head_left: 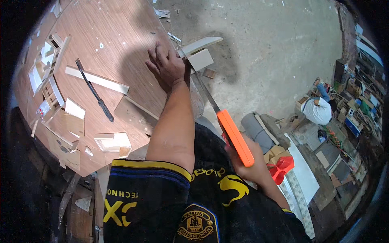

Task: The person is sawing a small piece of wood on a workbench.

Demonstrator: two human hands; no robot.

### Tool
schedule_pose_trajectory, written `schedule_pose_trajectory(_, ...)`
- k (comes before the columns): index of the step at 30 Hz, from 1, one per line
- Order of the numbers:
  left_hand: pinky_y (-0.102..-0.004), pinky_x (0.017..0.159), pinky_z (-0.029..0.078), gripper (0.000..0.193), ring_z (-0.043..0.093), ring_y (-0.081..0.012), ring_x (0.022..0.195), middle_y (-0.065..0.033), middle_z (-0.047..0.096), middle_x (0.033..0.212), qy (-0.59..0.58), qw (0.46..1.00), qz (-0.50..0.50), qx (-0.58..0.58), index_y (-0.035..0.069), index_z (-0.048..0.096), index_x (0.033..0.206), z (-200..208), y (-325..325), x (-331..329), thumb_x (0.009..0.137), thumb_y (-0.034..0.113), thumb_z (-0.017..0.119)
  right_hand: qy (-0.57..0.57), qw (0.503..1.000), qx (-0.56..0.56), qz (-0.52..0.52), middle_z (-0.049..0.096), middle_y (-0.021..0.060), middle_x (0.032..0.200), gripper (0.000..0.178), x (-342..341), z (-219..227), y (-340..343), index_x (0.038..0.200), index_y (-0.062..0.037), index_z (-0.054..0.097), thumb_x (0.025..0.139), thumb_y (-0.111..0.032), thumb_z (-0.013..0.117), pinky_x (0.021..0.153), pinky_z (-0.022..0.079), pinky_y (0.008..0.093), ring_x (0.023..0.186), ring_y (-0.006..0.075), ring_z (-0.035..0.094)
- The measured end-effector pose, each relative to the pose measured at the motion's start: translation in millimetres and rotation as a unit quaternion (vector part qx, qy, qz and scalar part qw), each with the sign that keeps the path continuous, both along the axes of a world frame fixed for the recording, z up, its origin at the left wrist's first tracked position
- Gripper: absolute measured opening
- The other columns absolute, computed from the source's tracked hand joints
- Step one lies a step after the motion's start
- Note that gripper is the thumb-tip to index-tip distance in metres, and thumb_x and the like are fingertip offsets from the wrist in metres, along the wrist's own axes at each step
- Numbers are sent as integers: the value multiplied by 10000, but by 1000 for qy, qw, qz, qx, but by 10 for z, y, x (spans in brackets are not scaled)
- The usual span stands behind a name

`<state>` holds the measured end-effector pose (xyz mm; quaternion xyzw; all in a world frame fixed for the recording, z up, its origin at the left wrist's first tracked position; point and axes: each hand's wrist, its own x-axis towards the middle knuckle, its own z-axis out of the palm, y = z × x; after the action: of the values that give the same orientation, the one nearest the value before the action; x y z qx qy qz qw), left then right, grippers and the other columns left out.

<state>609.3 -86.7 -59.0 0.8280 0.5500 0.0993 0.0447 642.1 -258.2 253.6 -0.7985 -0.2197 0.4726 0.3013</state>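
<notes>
My right hand (248,156) is closed around the orange handle of a hand saw (235,137). Its thin metal blade slants up and left, running along the table edge close to my left wrist. Fingers spread, my left hand (168,67) presses down at the edge of the brown wood-grain table (125,40). Just past the blade a pale wooden piece (201,59) juts out over the floor. Whatever lies under my left palm is hidden. Behind that piece shows a long pale strip (202,43); I cannot tell whether they are joined.
On the table lie a white strip (97,79), a black strap-like object (95,91) and several wood offcuts (113,141). A rolled grey sheet (257,131) and a red object (281,169) are at my right. Another person (318,110) crouches by clutter at far right.
</notes>
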Motion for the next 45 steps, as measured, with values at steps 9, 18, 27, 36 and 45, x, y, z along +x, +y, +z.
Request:
schedule_pose_trajectory(9, -643, 1030, 317, 133, 381, -385, 1342, -64, 463, 1386, -19, 999, -9, 29, 192, 676, 934, -25, 8, -50, 840, 231, 590, 42, 998, -7, -37, 609, 177, 875, 193, -30, 2, -21, 1020, 0, 558, 873, -107, 622, 673, 469, 357, 759, 356, 593)
schedule_pose_trajectory(18, -657, 1008, 334, 118, 411, -391, 1318, -66, 472, 1373, -31, 999, -12, 41, 177, 669, 900, -54, 17, 14, 804, 246, 660, 14, 1000, -25, -7, 627, 184, 888, 317, -31, 57, 22, 1124, -13, 568, 850, -124, 683, 661, 492, 376, 757, 374, 636)
schedule_pose_trajectory(27, -649, 1041, 296, 165, 353, -384, 1359, -56, 468, 1385, -31, 999, -19, 25, 175, 660, 930, -80, 23, -52, 782, 248, 673, 12, 997, -74, -31, 608, 152, 732, 252, -124, 140, 48, 1056, -23, 564, 851, -116, 674, 578, 478, 342, 647, 329, 638)
schedule_pose_trajectory(36, -640, 1063, 274, 123, 350, -374, 1365, -53, 451, 1414, -29, 998, -47, 9, 164, 667, 923, -49, 21, -66, 832, 236, 628, -28, 999, -1, -46, 598, 178, 796, 204, -320, -474, 177, 1022, -11, 567, 843, -70, 647, 604, 464, 373, 716, 386, 614)
schedule_pose_trajectory(45, -659, 1065, 263, 127, 338, -388, 1367, -60, 463, 1393, -33, 998, -52, -13, 172, 673, 942, -30, 49, -21, 828, 216, 639, 48, 997, -62, -26, 612, 136, 818, 309, -85, -606, 240, 1160, -6, 566, 856, -31, 612, 675, 485, 345, 745, 319, 643)
